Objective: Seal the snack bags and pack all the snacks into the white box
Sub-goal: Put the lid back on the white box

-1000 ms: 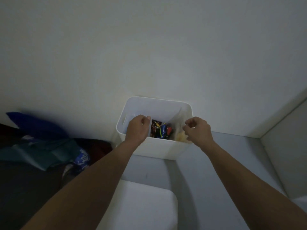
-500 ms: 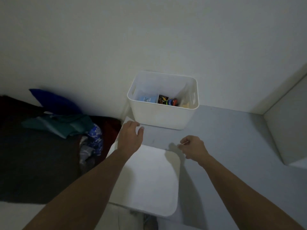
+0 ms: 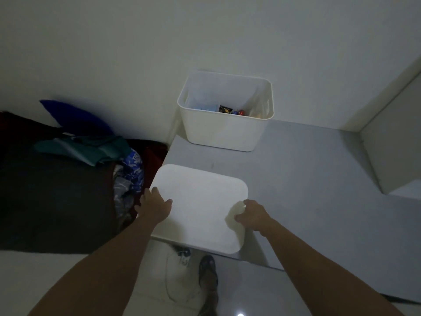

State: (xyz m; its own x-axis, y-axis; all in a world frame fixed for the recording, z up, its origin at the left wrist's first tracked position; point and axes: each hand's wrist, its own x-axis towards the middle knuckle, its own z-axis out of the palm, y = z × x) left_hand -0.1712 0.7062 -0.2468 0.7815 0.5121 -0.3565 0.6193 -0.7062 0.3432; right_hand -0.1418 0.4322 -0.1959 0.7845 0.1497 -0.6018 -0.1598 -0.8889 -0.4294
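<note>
The white box [image 3: 224, 133] stands open at the back of the grey table [image 3: 307, 179], against the wall. Snack bags [image 3: 225, 109] lie inside it: a pale blue one, a dark one, a red-blue one and a yellowish one. The white lid [image 3: 200, 201] lies flat at the table's front left corner and sticks out over the edge. My left hand [image 3: 155, 206] holds the lid's left edge with the thumb on top. My right hand [image 3: 252, 215] grips its right edge with curled fingers.
A dark surface to the left carries a blue cushion [image 3: 75, 117], teal cloth [image 3: 84, 148] and a blue patterned bag [image 3: 133, 169]. A white wall block [image 3: 391, 156] bounds the table on the right. Below are the floor, a cable and my sandalled foot [image 3: 208, 277].
Both hands drew back from the box to the near lid and took its left and right edges. The view dropped and pulled back, so the box now sits farther off.
</note>
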